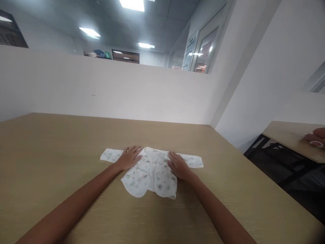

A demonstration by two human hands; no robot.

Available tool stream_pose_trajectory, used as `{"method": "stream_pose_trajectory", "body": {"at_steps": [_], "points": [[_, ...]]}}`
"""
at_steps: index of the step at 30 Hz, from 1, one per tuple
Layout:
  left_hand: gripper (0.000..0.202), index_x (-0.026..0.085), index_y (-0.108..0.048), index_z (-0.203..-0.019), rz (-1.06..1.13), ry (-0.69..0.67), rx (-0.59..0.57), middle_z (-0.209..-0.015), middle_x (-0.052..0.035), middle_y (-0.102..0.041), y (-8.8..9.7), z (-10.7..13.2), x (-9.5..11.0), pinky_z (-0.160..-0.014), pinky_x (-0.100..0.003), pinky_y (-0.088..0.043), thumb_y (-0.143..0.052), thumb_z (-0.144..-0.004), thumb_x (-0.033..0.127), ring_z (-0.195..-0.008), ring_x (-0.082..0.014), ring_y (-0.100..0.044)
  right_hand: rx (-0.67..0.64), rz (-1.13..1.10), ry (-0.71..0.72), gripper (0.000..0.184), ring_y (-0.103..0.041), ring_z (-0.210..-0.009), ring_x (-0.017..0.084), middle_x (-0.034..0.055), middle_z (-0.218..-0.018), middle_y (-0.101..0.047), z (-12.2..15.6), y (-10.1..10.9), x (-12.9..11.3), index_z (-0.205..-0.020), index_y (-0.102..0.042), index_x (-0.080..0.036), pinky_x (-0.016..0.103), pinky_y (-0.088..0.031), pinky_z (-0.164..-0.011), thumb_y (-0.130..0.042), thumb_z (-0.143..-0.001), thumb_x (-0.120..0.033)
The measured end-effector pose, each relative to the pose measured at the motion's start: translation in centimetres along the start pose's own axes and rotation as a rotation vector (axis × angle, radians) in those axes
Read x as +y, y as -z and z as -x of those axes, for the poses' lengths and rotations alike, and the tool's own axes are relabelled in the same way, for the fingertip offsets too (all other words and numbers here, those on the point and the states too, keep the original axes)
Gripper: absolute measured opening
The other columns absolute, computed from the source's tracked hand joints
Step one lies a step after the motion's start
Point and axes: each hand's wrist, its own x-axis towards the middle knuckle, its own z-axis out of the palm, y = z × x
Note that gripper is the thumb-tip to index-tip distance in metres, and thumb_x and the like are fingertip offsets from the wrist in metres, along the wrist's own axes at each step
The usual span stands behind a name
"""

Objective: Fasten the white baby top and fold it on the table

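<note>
Has the fingers of the left hand slightly apart and those of the right hand closer together, with the thumb set off. Rests both palms down on a white printed top, one at its left shoulder, one at its right. Has the top lying on a wooden table, front parted, collar far, hem near, sleeves stretched left and right. Faces a white wall at the far edge. Sees, farther right, a second table bearing reddish things too blurred to tell
</note>
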Motion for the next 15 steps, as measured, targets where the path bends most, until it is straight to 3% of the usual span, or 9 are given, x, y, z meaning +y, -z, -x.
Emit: {"method": "stream_pose_trajectory", "body": {"at_steps": [3,5,7,9,13,15], "points": [[0.056,0.05,-0.042,-0.14,-0.024,-0.03,0.106,-0.157,0.0084,-0.041,0.5,1.5,1.0,-0.143,-0.063,-0.023,-0.027,-0.089,0.067,-0.154,-0.0175,-0.033,0.211,-0.052,0.115,0.044,-0.039,-0.145,0.028,0.0134,-0.154,-0.046,0.7,0.8,-1.4,-0.144,-0.055,-0.009,0.049,-0.032,-0.122,-0.041,-0.108,-0.029],[0.05,0.05,-0.046,-0.136,-0.023,-0.055,0.155,-0.151,0.0088,-0.047,1.1,3.9,1.9,-0.139,-0.052,-0.033,-0.031,-0.09,0.064,-0.148,-0.0121,-0.038,0.313,-0.2,0.213,0.028,-0.052,-0.128,0.022,0.0068,-0.134,-0.061,2.3,2.0,-3.4,-0.126,-0.064,-0.018,0.041,-0.04,-0.112,-0.048,-0.107,-0.03],[0.039,0.048,-0.058,-0.123,0.003,-0.145,0.114,-0.14,0.0083,-0.055,1.6,6.8,2.6,-0.128,-0.036,-0.046,-0.043,-0.09,0.063,-0.137,-0.0078,-0.047,0.26,-0.345,0.272,0.017,-0.057,-0.105,0.017,0.0038,-0.109,-0.065,4.2,3.1,-5.6,-0.103,-0.065,-0.019,0.034,-0.046,-0.095,-0.055,-0.104,-0.033],[0.028,0.051,-0.061,-0.114,-0.013,-0.266,0.021,-0.132,0.0104,-0.058,1.6,9.5,2.8,-0.12,-0.027,-0.049,-0.055,-0.089,0.06,-0.131,-0.0046,-0.049,0.163,-0.377,0.297,0.019,-0.056,-0.098,0.017,0.0028,-0.102,-0.063,6.0,3.7,-7.2,-0.096,-0.062,-0.018,0.033,-0.044,-0.087,-0.065,-0.099,-0.037],[0.033,0.051,-0.059,-0.117,-0.115,-0.411,-0.052,-0.127,0.0102,-0.059,0.1,12.1,2.2,-0.115,-0.028,-0.05,-0.065,-0.085,0.059,-0.125,-0.005,-0.051,0.018,-0.35,0.303,0.026,-0.054,-0.108,0.02,0.0018,-0.113,-0.062,7.6,2.9,-7.8,-0.109,-0.064,-0.022,0.037,-0.038,-0.097,-0.075,-0.089,-0.033],[0.023,0.047,-0.061,-0.113,-0.136,-0.435,-0.023,-0.118,0.0098,-0.062,-0.9,12.0,1.8,-0.111,-0.026,-0.05,-0.06,-0.09,0.049,-0.115,-0.0024,-0.054,-0.027,-0.336,0.306,0.012,-0.054,-0.105,0.019,0.0018,-0.109,-0.062,7.5,2.3,-7.5,-0.104,-0.063,-0.02,0.038,-0.036,-0.097,-0.067,-0.094,-0.026]]}}
